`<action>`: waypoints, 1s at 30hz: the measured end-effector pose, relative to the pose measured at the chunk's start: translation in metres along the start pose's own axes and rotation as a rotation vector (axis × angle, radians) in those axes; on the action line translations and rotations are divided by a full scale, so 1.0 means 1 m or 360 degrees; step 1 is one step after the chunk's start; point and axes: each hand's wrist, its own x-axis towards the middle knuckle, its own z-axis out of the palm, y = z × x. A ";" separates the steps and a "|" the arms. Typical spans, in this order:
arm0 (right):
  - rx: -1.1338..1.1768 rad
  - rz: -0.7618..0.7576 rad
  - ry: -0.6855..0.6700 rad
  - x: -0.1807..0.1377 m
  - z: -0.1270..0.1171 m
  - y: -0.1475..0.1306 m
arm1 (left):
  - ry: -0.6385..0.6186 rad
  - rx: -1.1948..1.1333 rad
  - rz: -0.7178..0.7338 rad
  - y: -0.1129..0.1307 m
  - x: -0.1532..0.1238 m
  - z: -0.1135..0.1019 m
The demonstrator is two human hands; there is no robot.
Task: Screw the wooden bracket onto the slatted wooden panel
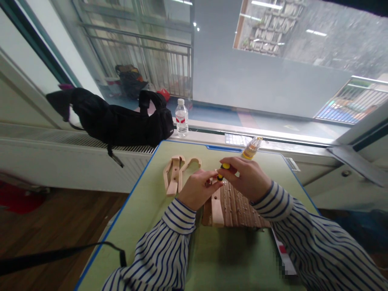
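Clamping a short yellow-and-black tool (pixel 224 166) in the right hand (pixel 250 178), tilted from one to seven o'clock; with the left hand (pixel 197 189) at its lower end, cannot tell if closed; toward six o'clock, a pale flat wooden strip (pixel 217 211), nearer the left.

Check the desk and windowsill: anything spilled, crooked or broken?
Nothing visible looks spilled or broken. Slightly untidy: the black bag slumps on the windowsill, its strap dangling over the edge. The water bottle stands upright, and the wooden pieces lie loosely grouped beside the left hand.
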 end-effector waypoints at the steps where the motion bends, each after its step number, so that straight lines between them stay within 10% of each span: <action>1: 0.0001 0.0009 -0.0017 0.001 -0.001 0.000 | 0.0024 0.0008 -0.0014 0.000 0.000 0.000; 11: 0.0090 -0.0247 -0.0338 0.006 -0.008 0.008 | 0.0022 -0.0010 -0.0029 -0.004 -0.001 0.002; 30: -0.0046 -0.0018 -0.0062 -0.001 0.001 0.002 | -0.0071 -0.0051 0.0056 0.000 0.001 -0.001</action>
